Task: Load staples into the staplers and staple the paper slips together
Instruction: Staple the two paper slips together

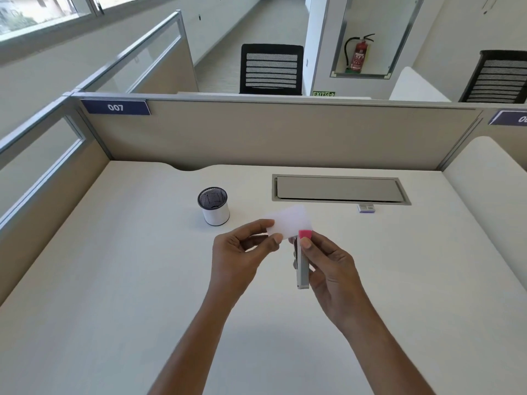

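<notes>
Paper slip (291, 221), white and blurred, is pinched by its near edge in the grip of the left hand (242, 249) above the tabletop (114, 280). The grip of the right hand (333, 269) holds a pink-tipped grey stapler (302, 269) upright, tip at the slip's corner.

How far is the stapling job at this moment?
Loading seems done: the staple box lies aside on the desk, and the right hand grips the stapler. In hand: the left hand pinches the paper at the stapler's pink tip. Left: pressing; no staple shows yet.
</notes>
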Demonstrator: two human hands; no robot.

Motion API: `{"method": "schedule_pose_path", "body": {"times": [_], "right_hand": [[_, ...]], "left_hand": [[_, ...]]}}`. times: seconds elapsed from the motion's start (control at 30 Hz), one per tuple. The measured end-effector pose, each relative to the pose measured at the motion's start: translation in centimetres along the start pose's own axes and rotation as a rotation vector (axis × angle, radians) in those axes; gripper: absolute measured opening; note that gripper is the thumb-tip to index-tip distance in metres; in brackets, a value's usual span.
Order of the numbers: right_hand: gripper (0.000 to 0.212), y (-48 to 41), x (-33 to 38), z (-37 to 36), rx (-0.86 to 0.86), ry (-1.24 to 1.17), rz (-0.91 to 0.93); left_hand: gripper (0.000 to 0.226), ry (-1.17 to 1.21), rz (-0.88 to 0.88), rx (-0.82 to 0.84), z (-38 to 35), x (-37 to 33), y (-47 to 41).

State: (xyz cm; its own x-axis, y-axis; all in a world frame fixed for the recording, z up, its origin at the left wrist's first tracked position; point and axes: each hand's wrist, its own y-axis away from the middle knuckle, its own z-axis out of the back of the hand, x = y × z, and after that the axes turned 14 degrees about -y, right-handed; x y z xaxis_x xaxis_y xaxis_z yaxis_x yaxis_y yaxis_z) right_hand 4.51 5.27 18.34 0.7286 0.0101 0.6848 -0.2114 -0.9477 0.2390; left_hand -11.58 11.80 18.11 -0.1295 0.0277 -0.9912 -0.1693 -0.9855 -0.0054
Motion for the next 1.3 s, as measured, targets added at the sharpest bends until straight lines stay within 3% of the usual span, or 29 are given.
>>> {"method": "schedule_pose_path", "body": {"times": [0.1, 0.23, 0.5, 0.73, 1.3], "right_hand": [[0.043, 0.0, 0.2, 0.0, 0.011, -0.137, -0.106], [0.06, 0.1, 0.4, 0.1, 0.012, -0.285, -0.184], [0.067, 0.3, 0.6, -0.2, -0.033, -0.207, -0.198], [0.035, 0.8, 0.4, -0.5, -0.05, -0.25, -0.227], [0.036, 0.9, -0.3, -1.3, -0.081, -0.182, -0.145]], "left_hand": [[0.026, -0.034, -0.021, -0.015, -0.1, -0.3, 0.1], [0.027, -0.04, -0.03, -0.037, -0.3, -0.6, 0.3], [0.026, -0.051, -0.045, -0.044, -0.4, -0.7, 0.6], [0.027, -0.056, -0.067, -0.063, -0.3, -0.9, 0.8], [0.029, -0.047, -0.079, -0.112, -0.1, -1.0, 1.0]]}}
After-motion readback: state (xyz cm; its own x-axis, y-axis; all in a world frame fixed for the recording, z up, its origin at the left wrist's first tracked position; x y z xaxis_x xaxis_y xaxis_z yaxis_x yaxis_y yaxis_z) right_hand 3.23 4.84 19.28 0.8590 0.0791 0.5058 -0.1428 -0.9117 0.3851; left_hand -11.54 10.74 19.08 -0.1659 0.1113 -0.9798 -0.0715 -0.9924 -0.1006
